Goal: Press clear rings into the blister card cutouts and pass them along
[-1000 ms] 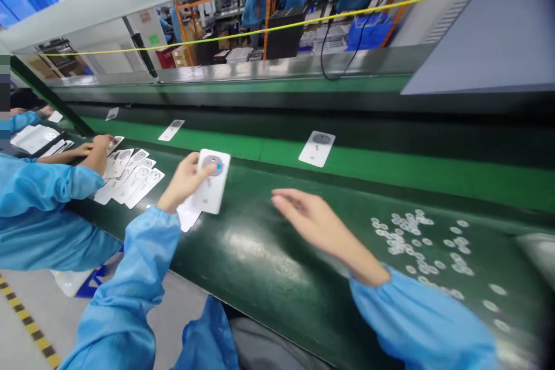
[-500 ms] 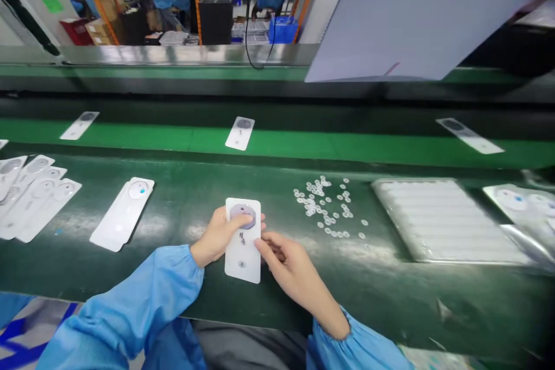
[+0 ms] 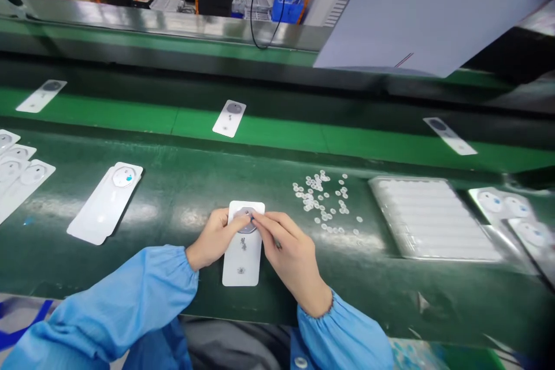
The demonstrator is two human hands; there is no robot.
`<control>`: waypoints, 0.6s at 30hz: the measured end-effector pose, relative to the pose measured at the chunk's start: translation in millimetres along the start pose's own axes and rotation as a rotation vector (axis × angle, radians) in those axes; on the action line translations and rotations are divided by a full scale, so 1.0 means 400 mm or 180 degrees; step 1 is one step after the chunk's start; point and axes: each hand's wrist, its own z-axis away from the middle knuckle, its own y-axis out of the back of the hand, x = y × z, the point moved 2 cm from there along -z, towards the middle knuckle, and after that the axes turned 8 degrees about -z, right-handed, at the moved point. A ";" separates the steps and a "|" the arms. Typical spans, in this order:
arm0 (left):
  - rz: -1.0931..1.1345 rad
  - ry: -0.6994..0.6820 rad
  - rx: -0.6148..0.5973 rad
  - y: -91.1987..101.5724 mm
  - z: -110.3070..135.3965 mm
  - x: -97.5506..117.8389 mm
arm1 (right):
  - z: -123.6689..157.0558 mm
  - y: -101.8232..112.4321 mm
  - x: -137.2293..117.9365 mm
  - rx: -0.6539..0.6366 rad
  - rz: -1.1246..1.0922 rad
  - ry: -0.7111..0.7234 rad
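Head view: my left hand grips the left edge of a white card, which lies flat on the green counter. My right fingers are pinched together on its grey disc. Small loose rings lie scattered just beyond; a ribbed plastic tray sits farther right.

Head-worn camera, facing forward and down — close above the hands
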 end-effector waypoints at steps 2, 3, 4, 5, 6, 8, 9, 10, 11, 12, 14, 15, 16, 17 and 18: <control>0.0055 -0.0008 -0.0013 0.000 -0.001 0.001 | -0.005 -0.002 -0.002 0.0029 -0.0083 -0.0061; 0.0077 -0.0031 -0.0023 -0.001 -0.001 0.002 | -0.008 -0.003 -0.004 0.0042 -0.0117 -0.0118; 0.0089 -0.0046 -0.0027 -0.001 -0.001 0.004 | -0.011 -0.004 -0.004 0.0049 -0.0163 -0.0197; 0.0099 -0.0037 -0.0040 -0.002 -0.001 0.004 | -0.014 -0.006 -0.005 0.0053 -0.0237 -0.0299; 0.0123 -0.0010 -0.0046 -0.002 -0.001 0.003 | -0.017 -0.007 -0.004 0.0046 -0.0356 -0.0435; 0.0224 0.0073 -0.0047 -0.001 -0.003 -0.001 | -0.021 -0.008 0.002 0.0035 -0.0771 -0.0836; 0.0282 0.0116 -0.0049 0.000 -0.004 -0.004 | -0.022 -0.008 0.007 0.0035 -0.1041 -0.1073; 0.0328 0.0152 -0.0046 0.000 -0.005 -0.007 | -0.022 -0.008 0.012 0.0046 -0.1293 -0.1296; 0.0348 0.0179 -0.0038 0.001 -0.005 -0.009 | -0.021 -0.009 0.016 0.0070 -0.1481 -0.1475; 0.0339 0.0195 -0.0030 0.001 -0.006 -0.011 | -0.020 -0.009 0.019 0.0113 -0.1570 -0.1572; 0.0270 0.0206 0.0005 0.000 -0.006 -0.012 | -0.018 -0.008 0.022 0.0210 -0.1446 -0.1485; 0.0229 0.0196 0.0037 -0.001 -0.006 -0.011 | -0.018 -0.008 0.020 0.0246 -0.1284 -0.1330; 0.0187 0.0181 0.0067 -0.002 -0.005 -0.010 | -0.016 -0.008 0.018 0.0267 -0.1105 -0.1134; 0.0142 0.0168 0.0089 -0.003 -0.004 -0.008 | -0.015 -0.007 0.015 0.0261 -0.0928 -0.0933; 0.0086 0.0155 0.0105 -0.004 -0.002 -0.005 | -0.012 -0.007 0.012 0.0225 -0.0753 -0.0758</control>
